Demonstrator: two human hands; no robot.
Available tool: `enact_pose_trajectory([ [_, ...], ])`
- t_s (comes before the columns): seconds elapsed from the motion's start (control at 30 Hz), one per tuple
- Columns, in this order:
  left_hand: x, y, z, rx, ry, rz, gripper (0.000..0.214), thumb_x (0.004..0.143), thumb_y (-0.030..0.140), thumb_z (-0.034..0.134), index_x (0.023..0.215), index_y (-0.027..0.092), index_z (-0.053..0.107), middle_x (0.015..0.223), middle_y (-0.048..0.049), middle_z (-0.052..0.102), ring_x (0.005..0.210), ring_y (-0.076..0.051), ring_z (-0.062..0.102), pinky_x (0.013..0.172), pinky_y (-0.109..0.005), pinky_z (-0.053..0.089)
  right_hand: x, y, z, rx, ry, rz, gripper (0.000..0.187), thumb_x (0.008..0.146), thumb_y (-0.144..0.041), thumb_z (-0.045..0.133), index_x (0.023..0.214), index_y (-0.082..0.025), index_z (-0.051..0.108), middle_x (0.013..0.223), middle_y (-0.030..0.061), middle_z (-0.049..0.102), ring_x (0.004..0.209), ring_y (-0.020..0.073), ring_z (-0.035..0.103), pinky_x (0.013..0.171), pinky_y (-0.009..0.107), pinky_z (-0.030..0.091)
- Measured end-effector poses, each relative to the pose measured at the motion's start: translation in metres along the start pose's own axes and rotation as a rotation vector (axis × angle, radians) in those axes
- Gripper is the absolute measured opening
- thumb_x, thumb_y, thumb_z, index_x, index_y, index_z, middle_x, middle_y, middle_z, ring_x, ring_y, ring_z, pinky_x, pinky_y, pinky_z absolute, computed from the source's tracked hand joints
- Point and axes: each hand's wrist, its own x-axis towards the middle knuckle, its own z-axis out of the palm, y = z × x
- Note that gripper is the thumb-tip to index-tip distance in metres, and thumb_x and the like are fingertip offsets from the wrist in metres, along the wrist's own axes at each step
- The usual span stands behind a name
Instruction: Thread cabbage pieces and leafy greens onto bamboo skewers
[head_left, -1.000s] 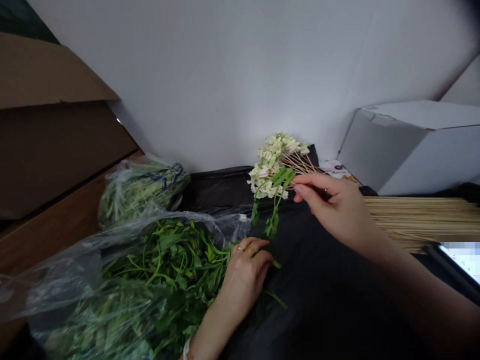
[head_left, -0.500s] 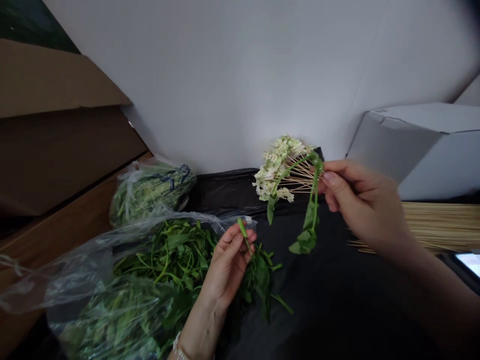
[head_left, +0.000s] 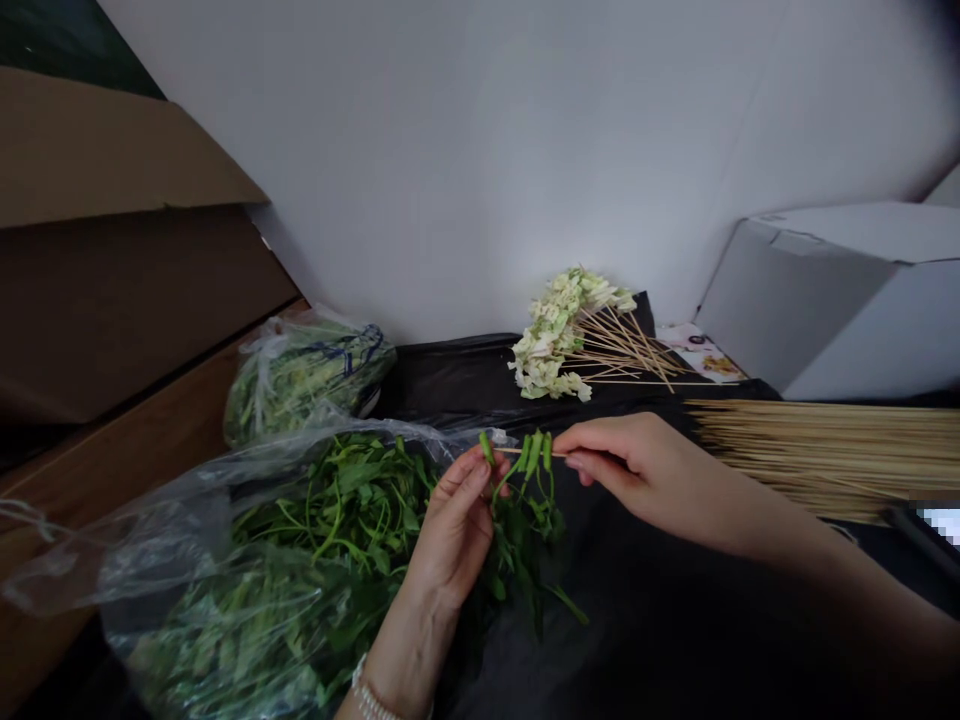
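My right hand (head_left: 637, 475) pinches a thin bamboo skewer (head_left: 517, 451) that carries green stems folded over it. My left hand (head_left: 457, 525) is closed on another leafy green stem (head_left: 489, 452), held up beside the skewer's tip. Under both hands lies a small heap of loose greens (head_left: 525, 540) on black plastic sheeting (head_left: 675, 620). Just left of my left hand is an open clear plastic bag of greens (head_left: 315, 530).
A pile of finished skewers with pale vegetable pieces (head_left: 570, 335) lies at the back by the wall. A bundle of bare bamboo skewers (head_left: 825, 450) lies at the right. A second bag of greens (head_left: 307, 375), cardboard boxes (head_left: 112, 250) and a white box (head_left: 847, 290) surround the area.
My right hand came down from the skewer pile toward my left hand with the skewer and greens. My left hand lifted a stem out of the loose greens.
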Motion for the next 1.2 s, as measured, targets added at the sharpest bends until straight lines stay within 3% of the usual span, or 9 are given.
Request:
enact_pose_trajectory([
  [0.17, 0.000, 0.000, 0.001, 0.006, 0.004, -0.006, 0.025, 0.068, 0.019, 0.085, 0.091, 0.016, 0.076, 0.086, -0.0024, 0.075, 0.078, -0.012, 0.068, 0.068, -0.019, 0.054, 0.001, 0.002, 0.007, -0.018, 0.004, 0.007, 0.024, 0.093, -0.015, 0.047, 0.099, -0.021, 0.069, 0.084, -0.0020, 0.070, 0.070, 0.0110, 0.059, 0.067, 0.024, 0.041],
  [0.43, -0.001, 0.000, 0.000, 0.032, 0.003, -0.017, 0.028, 0.067, 0.021, 0.086, 0.093, 0.016, 0.076, 0.084, -0.0023, 0.076, 0.070, -0.010, 0.067, 0.066, -0.017, 0.054, 0.003, 0.004, 0.010, -0.005, 0.001, -0.013, 0.022, 0.093, -0.015, 0.048, 0.087, -0.020, 0.068, 0.087, -0.0006, 0.071, 0.072, 0.0117, 0.060, 0.068, 0.024, 0.041],
  [0.77, -0.003, 0.001, 0.003, 0.079, 0.056, -0.017, 0.033, 0.059, 0.024, 0.090, 0.088, 0.016, 0.077, 0.082, -0.0020, 0.077, 0.067, -0.010, 0.066, 0.065, -0.018, 0.052, 0.003, 0.004, 0.013, -0.014, 0.009, -0.027, 0.022, 0.093, -0.013, 0.049, 0.098, -0.020, 0.070, 0.081, -0.0020, 0.069, 0.068, 0.0108, 0.057, 0.065, 0.024, 0.040],
  [1.2, -0.006, -0.002, 0.005, 0.177, 0.024, -0.027, 0.030, 0.061, 0.027, 0.089, 0.086, 0.017, 0.077, 0.082, -0.0016, 0.073, 0.066, -0.010, 0.063, 0.064, -0.019, 0.050, 0.004, 0.001, 0.017, 0.002, 0.027, -0.048, 0.022, 0.091, -0.011, 0.051, 0.090, -0.021, 0.070, 0.084, -0.0013, 0.071, 0.072, 0.0122, 0.061, 0.068, 0.025, 0.043],
])
